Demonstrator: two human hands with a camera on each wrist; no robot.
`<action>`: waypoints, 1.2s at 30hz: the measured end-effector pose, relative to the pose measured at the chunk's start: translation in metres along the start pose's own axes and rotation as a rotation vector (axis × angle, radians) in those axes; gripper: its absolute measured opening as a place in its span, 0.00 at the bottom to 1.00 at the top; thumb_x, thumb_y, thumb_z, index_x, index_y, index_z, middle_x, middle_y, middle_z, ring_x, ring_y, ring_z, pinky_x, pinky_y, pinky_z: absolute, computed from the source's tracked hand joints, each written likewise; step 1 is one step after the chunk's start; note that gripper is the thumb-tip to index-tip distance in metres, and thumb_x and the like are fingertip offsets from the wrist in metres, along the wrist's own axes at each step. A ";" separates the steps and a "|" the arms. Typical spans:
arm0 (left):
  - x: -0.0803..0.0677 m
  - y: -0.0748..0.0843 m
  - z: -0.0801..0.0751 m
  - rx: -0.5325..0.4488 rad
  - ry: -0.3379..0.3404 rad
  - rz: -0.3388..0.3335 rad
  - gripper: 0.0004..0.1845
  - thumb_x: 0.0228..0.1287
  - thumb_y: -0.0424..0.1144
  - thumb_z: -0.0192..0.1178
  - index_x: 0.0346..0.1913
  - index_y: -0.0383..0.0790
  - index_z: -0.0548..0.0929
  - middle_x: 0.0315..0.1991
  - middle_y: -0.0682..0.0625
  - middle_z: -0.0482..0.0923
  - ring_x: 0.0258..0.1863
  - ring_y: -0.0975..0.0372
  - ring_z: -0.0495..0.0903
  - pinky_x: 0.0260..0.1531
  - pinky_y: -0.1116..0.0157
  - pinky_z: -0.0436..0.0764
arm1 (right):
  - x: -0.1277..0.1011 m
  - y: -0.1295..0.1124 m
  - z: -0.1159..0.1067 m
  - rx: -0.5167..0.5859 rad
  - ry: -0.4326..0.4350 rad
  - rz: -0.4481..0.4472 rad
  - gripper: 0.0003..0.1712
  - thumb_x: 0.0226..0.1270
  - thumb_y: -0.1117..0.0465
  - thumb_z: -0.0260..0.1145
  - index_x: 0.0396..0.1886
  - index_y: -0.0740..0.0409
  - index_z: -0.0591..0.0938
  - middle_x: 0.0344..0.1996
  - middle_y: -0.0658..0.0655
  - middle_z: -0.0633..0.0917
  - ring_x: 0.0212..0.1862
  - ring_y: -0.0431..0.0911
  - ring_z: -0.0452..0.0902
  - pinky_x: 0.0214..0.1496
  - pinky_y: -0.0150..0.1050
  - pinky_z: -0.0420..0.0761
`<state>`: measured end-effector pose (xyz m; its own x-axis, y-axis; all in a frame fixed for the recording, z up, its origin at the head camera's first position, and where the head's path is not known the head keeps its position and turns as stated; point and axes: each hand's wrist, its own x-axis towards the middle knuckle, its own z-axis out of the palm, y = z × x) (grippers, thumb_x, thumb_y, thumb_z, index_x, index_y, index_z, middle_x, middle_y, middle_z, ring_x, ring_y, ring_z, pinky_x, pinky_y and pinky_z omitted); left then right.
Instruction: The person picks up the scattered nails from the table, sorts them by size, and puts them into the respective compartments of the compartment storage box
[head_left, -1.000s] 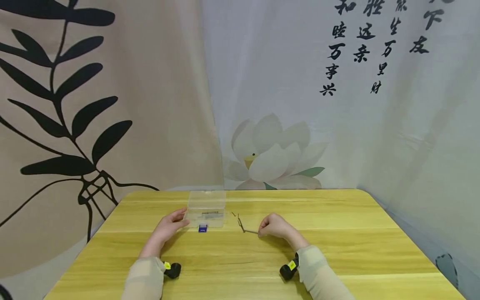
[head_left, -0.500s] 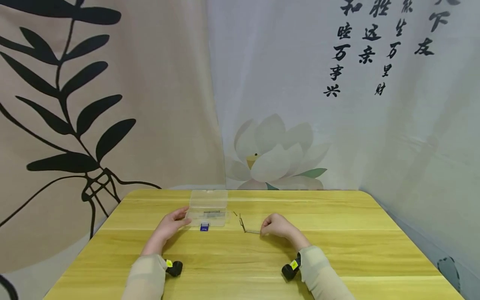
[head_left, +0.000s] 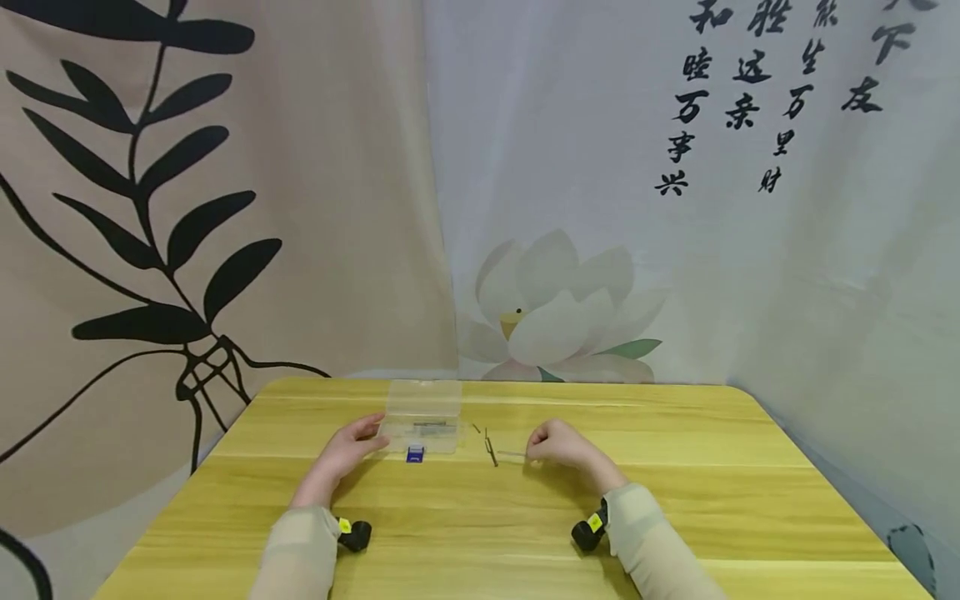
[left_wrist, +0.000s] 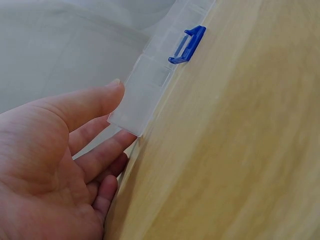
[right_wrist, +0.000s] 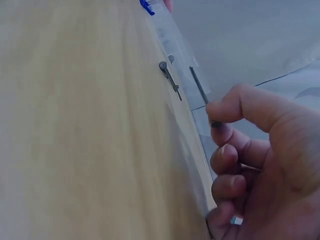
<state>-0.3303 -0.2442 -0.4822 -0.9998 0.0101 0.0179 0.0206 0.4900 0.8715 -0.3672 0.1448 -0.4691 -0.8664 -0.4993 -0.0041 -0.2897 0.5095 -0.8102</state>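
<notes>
A clear plastic box (head_left: 401,442) with a blue latch (head_left: 415,454) rests on the table, its lid tilted back. My left hand (head_left: 347,450) holds its left end, thumb over the near corner and fingers around the side, as the left wrist view shows. Between thumb and index finger my right hand (head_left: 558,442) pinches a thin grey metal rod (right_wrist: 199,85) by one end, pointing toward the box. Dark slender metal pieces (head_left: 491,452) lie between box and right hand, one with a round head. A shorter piece (head_left: 476,428) lies nearer the box.
Several thin metal pieces (head_left: 430,424) lie inside the box. The wooden table (head_left: 465,533) ends just behind the lid, where a printed cloth (head_left: 360,208) hangs. Each wrist carries a small black camera.
The rod in my right hand has come away from the pieces on the table, which it met at an angle. My left hand stays at the box. The head view has shifted slightly.
</notes>
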 end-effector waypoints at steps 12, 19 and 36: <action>0.001 0.000 0.002 -0.007 0.009 -0.012 0.30 0.69 0.38 0.59 0.71 0.36 0.65 0.66 0.31 0.65 0.65 0.40 0.64 0.61 0.43 0.66 | 0.010 -0.006 -0.025 0.027 -0.088 -0.131 0.06 0.64 0.68 0.62 0.28 0.66 0.81 0.21 0.50 0.76 0.23 0.41 0.62 0.32 0.37 0.66; 0.001 0.000 0.001 -0.011 -0.002 -0.007 0.30 0.70 0.38 0.59 0.72 0.36 0.65 0.66 0.31 0.65 0.65 0.40 0.63 0.60 0.43 0.66 | 0.019 -0.016 -0.038 0.049 -0.052 -0.187 0.04 0.65 0.65 0.64 0.32 0.63 0.82 0.29 0.51 0.81 0.32 0.43 0.70 0.41 0.41 0.73; -0.002 0.004 0.001 -0.016 0.002 -0.018 0.30 0.69 0.38 0.59 0.72 0.36 0.65 0.66 0.31 0.65 0.65 0.40 0.63 0.60 0.43 0.66 | 0.030 -0.031 -0.057 0.074 0.027 -0.240 0.05 0.65 0.70 0.63 0.35 0.69 0.83 0.33 0.58 0.84 0.35 0.47 0.77 0.44 0.45 0.78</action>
<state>-0.3285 -0.2415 -0.4788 -1.0000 0.0002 0.0034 0.0031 0.4756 0.8796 -0.4075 0.1545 -0.4106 -0.7874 -0.5800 0.2086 -0.4589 0.3257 -0.8266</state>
